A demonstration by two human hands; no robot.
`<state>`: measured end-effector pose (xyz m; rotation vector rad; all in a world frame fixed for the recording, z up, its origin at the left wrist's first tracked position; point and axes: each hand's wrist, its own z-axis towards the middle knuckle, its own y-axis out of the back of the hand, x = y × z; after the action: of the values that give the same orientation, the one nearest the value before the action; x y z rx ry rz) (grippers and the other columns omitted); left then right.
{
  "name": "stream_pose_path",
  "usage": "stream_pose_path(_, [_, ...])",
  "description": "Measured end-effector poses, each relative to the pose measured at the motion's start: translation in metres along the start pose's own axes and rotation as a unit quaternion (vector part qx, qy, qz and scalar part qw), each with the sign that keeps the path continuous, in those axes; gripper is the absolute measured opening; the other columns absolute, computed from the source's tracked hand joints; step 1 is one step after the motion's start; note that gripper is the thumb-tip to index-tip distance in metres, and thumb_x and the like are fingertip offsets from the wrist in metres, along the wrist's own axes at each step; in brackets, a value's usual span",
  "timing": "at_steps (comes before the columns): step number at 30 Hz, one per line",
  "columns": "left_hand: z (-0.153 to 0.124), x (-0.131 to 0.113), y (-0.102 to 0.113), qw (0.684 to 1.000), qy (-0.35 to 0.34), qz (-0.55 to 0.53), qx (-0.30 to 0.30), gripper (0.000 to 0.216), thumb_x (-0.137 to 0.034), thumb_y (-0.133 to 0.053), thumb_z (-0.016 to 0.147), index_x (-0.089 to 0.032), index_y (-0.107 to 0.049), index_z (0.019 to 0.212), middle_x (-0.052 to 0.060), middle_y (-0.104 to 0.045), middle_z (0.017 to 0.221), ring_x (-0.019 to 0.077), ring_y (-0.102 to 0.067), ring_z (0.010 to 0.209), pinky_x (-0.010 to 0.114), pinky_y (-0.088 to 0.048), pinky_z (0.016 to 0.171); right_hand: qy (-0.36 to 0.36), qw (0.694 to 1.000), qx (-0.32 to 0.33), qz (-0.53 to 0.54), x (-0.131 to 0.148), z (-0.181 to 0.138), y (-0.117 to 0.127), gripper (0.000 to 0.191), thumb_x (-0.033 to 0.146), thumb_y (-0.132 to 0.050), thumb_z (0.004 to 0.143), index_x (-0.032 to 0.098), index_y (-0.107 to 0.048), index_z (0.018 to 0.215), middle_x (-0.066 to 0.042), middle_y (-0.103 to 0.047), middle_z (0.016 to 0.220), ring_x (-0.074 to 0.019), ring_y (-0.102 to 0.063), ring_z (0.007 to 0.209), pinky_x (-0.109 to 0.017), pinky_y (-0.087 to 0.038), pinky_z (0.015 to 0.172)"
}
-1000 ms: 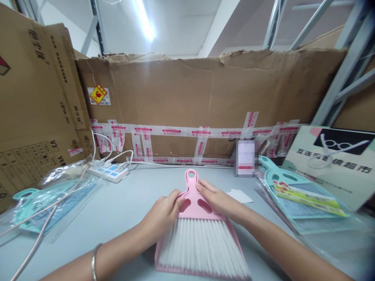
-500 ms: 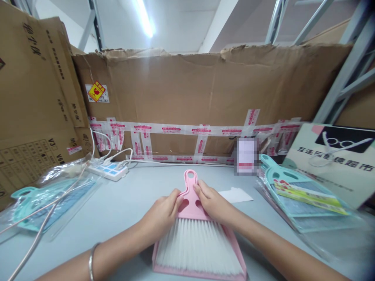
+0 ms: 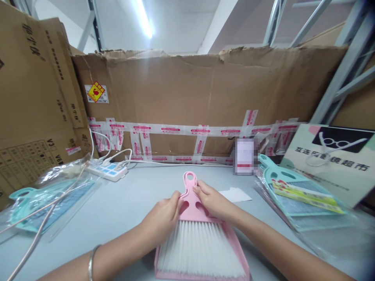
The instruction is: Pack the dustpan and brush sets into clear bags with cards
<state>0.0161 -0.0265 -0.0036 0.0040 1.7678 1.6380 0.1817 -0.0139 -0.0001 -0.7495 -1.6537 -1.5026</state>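
Observation:
A pink hand brush (image 3: 202, 244) with white bristles lies over a matching pink dustpan (image 3: 238, 249), their looped handles together and pointing away from me. My left hand (image 3: 166, 212) is closed on the left side of the pair, thumb along the edge below the loop. On the opposite side, my right hand (image 3: 212, 199) grips the brush handle with thumb and fingers just under the hanging loop. How far each hand's hidden fingers reach around the dustpan behind cannot be seen. The bristles are spread in a fan within the dustpan's outline.
Bagged teal dustpan sets (image 3: 295, 191) lie at right beside a printed paper bag (image 3: 331, 160); another bagged teal set (image 3: 43, 207) is at left under cables. A power strip (image 3: 109, 171), a white paper slip (image 3: 236, 194) and a tall cardboard sheet (image 3: 175, 89) stand beyond.
The brush and dustpan sit slightly lower in view, still held by both hands. Otherwise only a small shift of the camera shows.

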Motion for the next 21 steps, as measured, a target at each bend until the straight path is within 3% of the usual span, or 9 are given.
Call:
stream_pose_path(13, [0.0012,0.0011,-0.0028,0.996,0.022,0.081,0.023,0.024,-0.034,-0.017,0.089,-0.021,-0.036,0.083,0.007,-0.061,0.072,0.0234,-0.058,0.063,0.03,-0.036,0.055,0.008,0.995,0.001,-0.097,-0.0011,0.0,-0.0063,0.021,0.03,-0.025,0.087,0.021,-0.03,0.069,-0.002,-0.047,0.069,-0.0144,-0.046,0.062,-0.027,-0.034,0.059])
stream_pose_path(21, [0.0038,0.0065,-0.0048,0.999,0.021,0.035,0.006,0.026,-0.037,-0.017,0.088,-0.021,-0.038,0.082,0.003,-0.056,0.067,0.0209,-0.054,0.061,0.029,-0.034,0.056,0.005,0.994,-0.001,-0.105,-0.0021,0.0027,-0.0054,0.02,0.031,-0.027,0.086,0.021,-0.031,0.069,0.0,-0.046,0.065,-0.0142,-0.045,0.06,-0.028,-0.033,0.058])
